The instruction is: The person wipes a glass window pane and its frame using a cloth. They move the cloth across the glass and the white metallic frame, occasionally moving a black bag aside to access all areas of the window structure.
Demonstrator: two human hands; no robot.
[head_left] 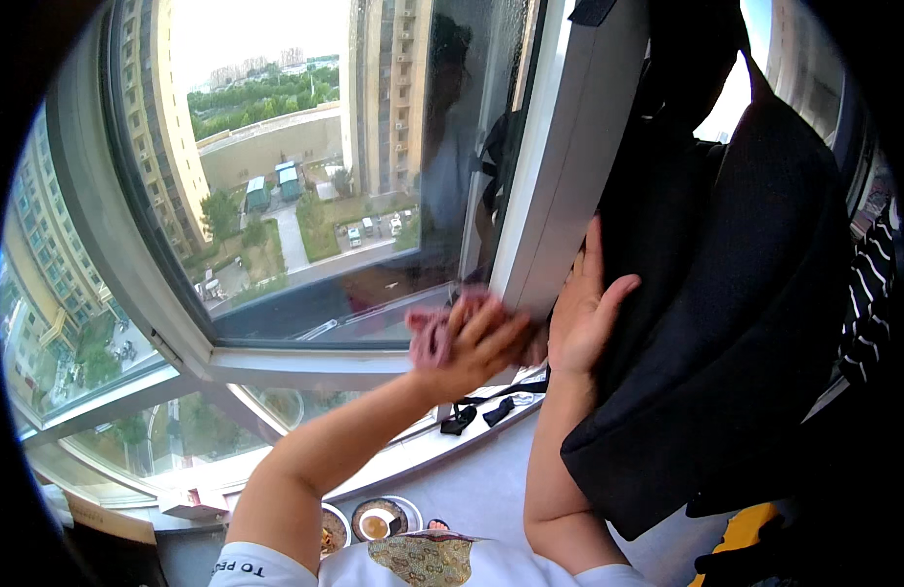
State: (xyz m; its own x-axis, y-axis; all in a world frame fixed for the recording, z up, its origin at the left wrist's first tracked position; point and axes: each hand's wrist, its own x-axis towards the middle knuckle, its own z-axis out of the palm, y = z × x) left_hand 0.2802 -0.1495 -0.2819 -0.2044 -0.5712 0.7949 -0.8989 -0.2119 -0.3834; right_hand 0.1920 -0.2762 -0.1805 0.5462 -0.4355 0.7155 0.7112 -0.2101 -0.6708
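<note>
A crumpled pink cloth (430, 333) is pressed to the lower right corner of the window pane (276, 235), where glass meets the pale frame (560, 166). My left hand (481, 342) lies over this cloth and grips it, fingers bent around it. Beside the upright frame, my right hand (582, 323) is raised with fingers stretched and thumb apart. It rests along the edge of a hanging black garment (726, 293), holding nothing; whether its palm also touches the frame is hidden.
Dark hanging clothes fill the right side, including a striped black piece (868, 293). Small black items (459, 421) lie on the sill below. Near the floor are round dishes (379, 520), a small white box (193, 503) and something yellow (745, 528).
</note>
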